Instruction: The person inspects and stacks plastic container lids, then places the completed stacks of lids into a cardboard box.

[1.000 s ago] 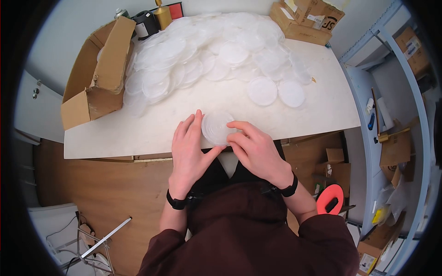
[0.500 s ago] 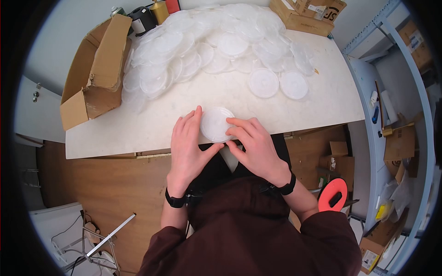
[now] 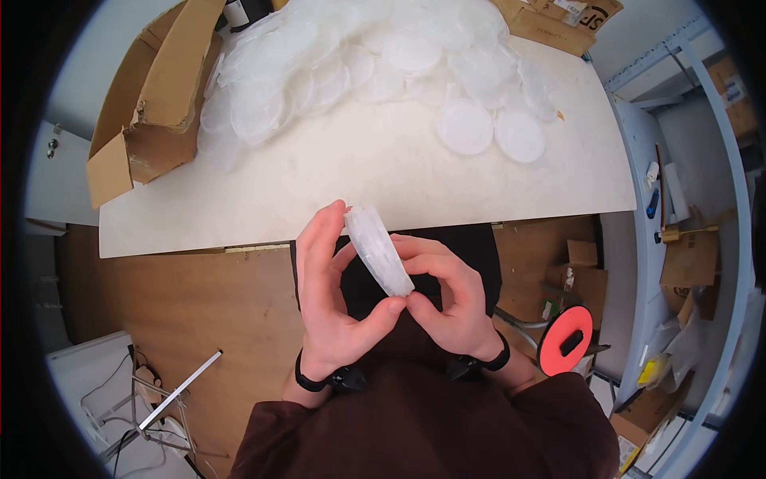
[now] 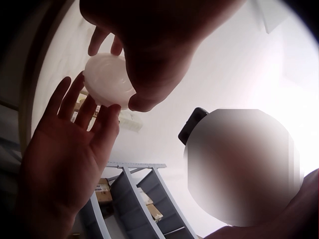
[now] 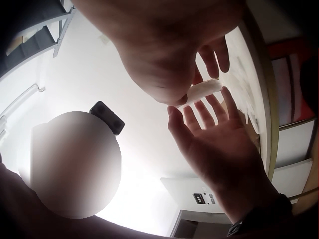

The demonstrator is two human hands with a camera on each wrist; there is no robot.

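Note:
A short stack of round translucent plastic lids (image 3: 378,251) is tipped on its edge in front of the table, between both hands. My left hand (image 3: 331,299) holds its left side, fingers up along the far end and thumb at the near edge. From the right, my right hand (image 3: 451,291) grips the stack with curled fingers and its thumb beside the left thumb. The left wrist view shows the round face of the top lid (image 4: 107,79); in the right wrist view the stack (image 5: 203,90) appears edge-on between the fingertips.
A large heap of loose lids (image 3: 319,72) covers the back of the white table (image 3: 319,191). Two lids lie apart, one lid (image 3: 465,126) beside another lid (image 3: 519,134). An open cardboard box (image 3: 163,104) stands at left, and a carton (image 3: 550,30) at back right.
The stack has come off the table toward my body and turned from lying flat to standing on edge. Both hands moved back with it, and the head view has shifted.

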